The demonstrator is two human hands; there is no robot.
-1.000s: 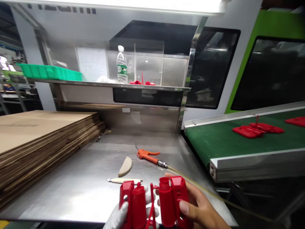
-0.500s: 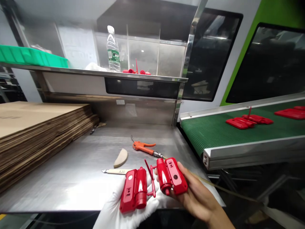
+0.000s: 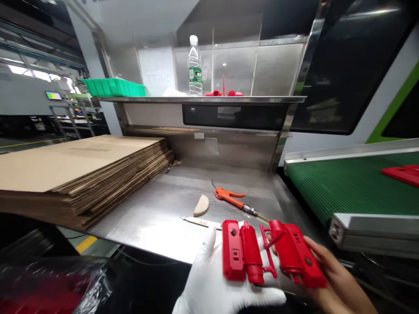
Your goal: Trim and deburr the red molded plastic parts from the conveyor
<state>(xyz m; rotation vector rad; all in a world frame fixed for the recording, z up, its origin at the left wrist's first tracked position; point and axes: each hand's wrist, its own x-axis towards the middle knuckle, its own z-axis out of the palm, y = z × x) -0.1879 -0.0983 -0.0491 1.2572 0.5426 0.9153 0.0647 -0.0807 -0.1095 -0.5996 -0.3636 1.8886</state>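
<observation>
Near edge of steel bench (image 3: 153, 213): gloved left hand (image 3: 216, 283), palm open, cradles red moulded part (image 3: 268, 255); bare right hand (image 3: 330, 272) grips its right half. Likely light, stiff, smooth plastic w/ thin centre sprue, so hold by the halves.

Steel desk (image 3: 157, 209): cardboard stack (image 3: 81, 170) at left, orange air gun (image 3: 231, 198), wood wedge (image 3: 201, 205) & knife (image 3: 201, 222) near front. Shelf (image 3: 203, 99) above w/ bottle (image 3: 195, 67), green tray (image 3: 114, 87)
</observation>
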